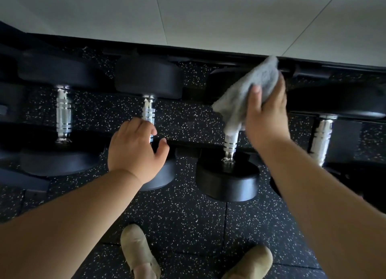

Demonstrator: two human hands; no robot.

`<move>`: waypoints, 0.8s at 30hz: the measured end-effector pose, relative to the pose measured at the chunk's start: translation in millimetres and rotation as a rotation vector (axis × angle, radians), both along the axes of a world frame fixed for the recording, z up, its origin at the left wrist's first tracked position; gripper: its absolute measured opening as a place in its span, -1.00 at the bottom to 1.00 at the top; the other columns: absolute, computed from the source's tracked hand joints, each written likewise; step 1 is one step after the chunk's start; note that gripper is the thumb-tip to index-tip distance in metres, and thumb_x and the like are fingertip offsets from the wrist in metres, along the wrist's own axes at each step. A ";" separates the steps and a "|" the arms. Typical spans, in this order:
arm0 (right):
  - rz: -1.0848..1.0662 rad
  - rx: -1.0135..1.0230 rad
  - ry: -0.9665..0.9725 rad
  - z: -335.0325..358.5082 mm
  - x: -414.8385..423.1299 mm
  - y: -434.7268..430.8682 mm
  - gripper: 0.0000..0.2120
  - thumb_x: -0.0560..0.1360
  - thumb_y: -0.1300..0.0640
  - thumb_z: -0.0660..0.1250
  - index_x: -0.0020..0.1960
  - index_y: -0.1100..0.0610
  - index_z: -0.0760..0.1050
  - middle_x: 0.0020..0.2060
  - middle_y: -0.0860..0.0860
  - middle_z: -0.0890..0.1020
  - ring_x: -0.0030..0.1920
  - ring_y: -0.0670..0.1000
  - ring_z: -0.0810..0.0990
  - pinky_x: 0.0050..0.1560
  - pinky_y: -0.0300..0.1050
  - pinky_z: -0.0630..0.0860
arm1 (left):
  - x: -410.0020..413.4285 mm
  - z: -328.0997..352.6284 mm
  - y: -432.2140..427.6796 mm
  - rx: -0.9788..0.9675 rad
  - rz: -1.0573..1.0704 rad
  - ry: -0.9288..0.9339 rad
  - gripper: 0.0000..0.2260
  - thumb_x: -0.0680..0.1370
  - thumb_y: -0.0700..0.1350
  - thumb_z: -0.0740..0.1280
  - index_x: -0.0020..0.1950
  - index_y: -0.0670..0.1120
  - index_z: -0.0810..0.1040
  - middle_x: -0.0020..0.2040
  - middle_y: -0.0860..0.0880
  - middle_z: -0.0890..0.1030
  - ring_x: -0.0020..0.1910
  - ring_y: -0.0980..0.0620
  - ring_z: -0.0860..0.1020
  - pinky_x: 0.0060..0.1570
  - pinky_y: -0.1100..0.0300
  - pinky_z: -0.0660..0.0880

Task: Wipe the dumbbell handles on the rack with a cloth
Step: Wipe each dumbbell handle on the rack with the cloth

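- The right hand (265, 116) is clutching a crumpled grey fabric cloth (248, 91), draping it over the 3rd ribbed chrome dumbbell handle (230, 142) from the left.
- The left hand (135, 149) is curling beside the 2nd chrome handle (148, 113); whether it is gripping, one cannot tell.

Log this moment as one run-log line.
right hand: holds grey cloth over third dumbbell handle from left | left hand: around second dumbbell handle, grip unclear
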State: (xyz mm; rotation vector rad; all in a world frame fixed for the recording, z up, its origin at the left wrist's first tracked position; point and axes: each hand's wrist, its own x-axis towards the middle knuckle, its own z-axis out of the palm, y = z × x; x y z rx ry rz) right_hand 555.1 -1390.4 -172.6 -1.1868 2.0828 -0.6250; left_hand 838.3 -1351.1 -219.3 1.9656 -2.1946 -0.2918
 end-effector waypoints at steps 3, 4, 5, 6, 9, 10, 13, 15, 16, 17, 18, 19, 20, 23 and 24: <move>0.081 -0.039 0.053 -8.7 -2.6 7.5 -0.19 0.60 -0.39 0.08 0.67 -0.07 -0.17 0.65 0.05 0.04 0.62 0.19 0.13 0.56 0.22 0.21 | 0.2 -0.5 0.1 0.012 -0.001 0.004 -0.70 0.49 0.13 0.25 -0.05 -0.09 0.56 -0.07 -0.05 0.54 -0.05 -0.15 0.48 -0.08 -0.07 0.48; 0.102 -0.029 0.069 -7.6 -8.0 -0.8 -0.20 0.57 -0.43 0.10 0.66 -0.11 -0.10 0.63 0.06 0.14 0.58 0.21 0.25 0.51 0.25 0.31 | 0.4 -0.9 0.1 0.018 -0.001 -0.002 -0.70 0.49 0.13 0.25 -0.05 -0.08 0.57 -0.07 -0.04 0.54 -0.04 -0.15 0.48 -0.08 -0.07 0.48; 0.102 -0.021 0.065 -6.2 -14.2 -11.1 -0.21 0.55 -0.46 0.12 0.64 -0.14 0.00 0.56 0.06 0.29 0.48 0.19 0.40 0.44 0.24 0.43 | 0.8 -1.1 0.1 0.020 0.001 -0.009 -0.70 0.49 0.13 0.25 -0.05 -0.08 0.57 -0.07 -0.04 0.54 -0.04 -0.16 0.48 -0.07 -0.08 0.48; 0.091 -0.010 0.024 -2.9 -19.1 -22.0 -0.25 0.53 -0.48 0.14 0.60 -0.14 0.14 0.45 0.03 0.45 0.37 0.12 0.53 0.35 0.18 0.53 | 1.3 -1.4 0.2 0.019 0.003 -0.014 -0.70 0.50 0.13 0.25 -0.04 -0.08 0.57 -0.07 -0.05 0.55 -0.04 -0.16 0.48 -0.07 -0.07 0.47; -0.061 0.032 -0.243 8.7 -26.2 -45.4 -0.48 0.57 -0.44 0.15 0.34 -0.15 0.48 0.12 -0.12 0.64 0.12 -0.08 0.64 0.26 0.06 0.59 | 2.2 -2.1 -0.4 0.015 -0.003 -0.018 -0.70 0.50 0.13 0.25 -0.05 -0.09 0.56 -0.07 -0.06 0.55 -0.04 -0.18 0.48 -0.08 -0.07 0.46; -0.128 0.044 -0.299 11.4 -24.0 -46.8 -0.51 0.58 -0.44 0.14 0.29 -0.15 0.50 0.09 -0.13 0.64 0.11 -0.07 0.63 0.26 0.08 0.58 | 1.8 -1.8 -0.6 0.016 -0.005 -0.018 -0.70 0.50 0.13 0.25 -0.04 -0.09 0.56 -0.06 -0.07 0.55 -0.05 -0.18 0.48 -0.08 -0.06 0.46; -0.286 0.006 -0.284 9.2 0.3 -31.8 -0.35 0.55 -0.46 0.15 0.49 -0.10 0.33 0.25 -0.06 0.56 0.24 0.04 0.58 0.28 0.05 0.52 | 0.1 -0.5 -0.6 0.019 -0.009 -0.016 -0.70 0.50 0.12 0.25 -0.04 -0.10 0.57 -0.07 -0.07 0.55 -0.05 -0.17 0.48 -0.08 -0.08 0.47; -0.296 -0.018 -0.212 4.1 23.1 -12.4 -0.13 0.50 -0.47 0.24 0.65 -0.10 0.05 0.51 0.02 0.33 0.37 0.16 0.51 0.25 0.05 0.50 | -0.1 0.2 -0.6 0.017 -0.009 -0.015 -0.69 0.50 0.12 0.24 -0.04 -0.10 0.57 -0.07 -0.07 0.55 -0.04 -0.17 0.48 -0.07 -0.08 0.47; -0.286 -0.004 -0.201 3.4 31.6 -5.3 -0.04 0.48 -0.46 0.30 0.66 -0.11 -0.08 0.58 0.03 0.18 0.40 0.19 0.47 0.24 0.07 0.49 | 0.0 0.2 -0.4 0.018 -0.008 -0.016 -0.70 0.50 0.12 0.24 -0.04 -0.10 0.57 -0.07 -0.07 0.55 -0.04 -0.17 0.48 -0.06 -0.08 0.47; -0.276 0.013 -0.197 0.8 35.3 -3.6 0.03 0.45 -0.46 0.33 0.66 -0.12 -0.15 0.61 0.04 0.10 0.41 0.20 0.45 0.24 0.07 0.49 | 0.3 0.4 -0.3 0.019 -0.008 -0.016 -0.70 0.50 0.12 0.24 -0.04 -0.09 0.56 -0.07 -0.07 0.55 -0.04 -0.17 0.48 -0.06 -0.08 0.47; -0.269 0.025 -0.184 -0.8 34.0 -6.4 0.07 0.41 -0.50 0.35 0.66 -0.12 -0.15 0.59 0.05 0.12 0.40 0.21 0.45 0.27 0.09 0.50 | 0.5 0.5 -0.4 0.021 -0.007 -0.014 -0.70 0.50 0.12 0.24 -0.04 -0.09 0.56 -0.07 -0.07 0.55 -0.04 -0.18 0.48 -0.06 -0.09 0.47; -0.260 0.027 -0.157 -1.6 28.6 -12.8 0.11 0.35 -0.56 0.34 0.66 -0.12 -0.10 0.55 0.07 0.22 0.39 0.20 0.47 0.30 0.13 0.52 | 0.5 0.6 -0.3 0.024 -0.004 -0.013 -0.70 0.50 0.12 0.24 -0.04 -0.09 0.56 -0.07 -0.06 0.55 -0.04 -0.18 0.48 -0.06 -0.09 0.47; -0.252 0.029 -0.132 -1.3 20.5 -19.6 0.13 0.29 -0.62 0.31 0.64 -0.09 0.00 0.47 0.06 0.36 0.36 0.17 0.51 0.30 0.17 0.55 | 0.6 0.4 -0.3 0.027 -0.003 -0.011 -0.70 0.49 0.12 0.24 -0.04 -0.09 0.56 -0.06 -0.06 0.55 -0.03 -0.18 0.48 -0.05 -0.09 0.47; -0.242 0.029 -0.243 -0.9 -6.4 -33.4 -0.06 0.31 -0.61 0.30 0.48 -0.02 0.36 0.20 -0.09 0.62 0.15 -0.01 0.65 0.17 0.08 0.65 | 1.2 -0.4 -0.7 0.025 -0.001 -0.002 -0.70 0.49 0.12 0.25 -0.04 -0.09 0.57 -0.05 -0.07 0.56 -0.02 -0.18 0.49 -0.05 -0.10 0.47; -0.266 0.061 -0.355 0.2 -13.7 -34.4 -0.11 0.29 -0.61 0.30 0.40 -0.03 0.47 0.14 -0.10 0.67 0.10 -0.03 0.68 0.18 0.07 0.65 | 1.3 -0.8 -0.6 0.021 -0.002 -0.001 -0.70 0.49 0.12 0.25 -0.04 -0.10 0.57 -0.05 -0.08 0.56 -0.03 -0.18 0.49 -0.06 -0.10 0.48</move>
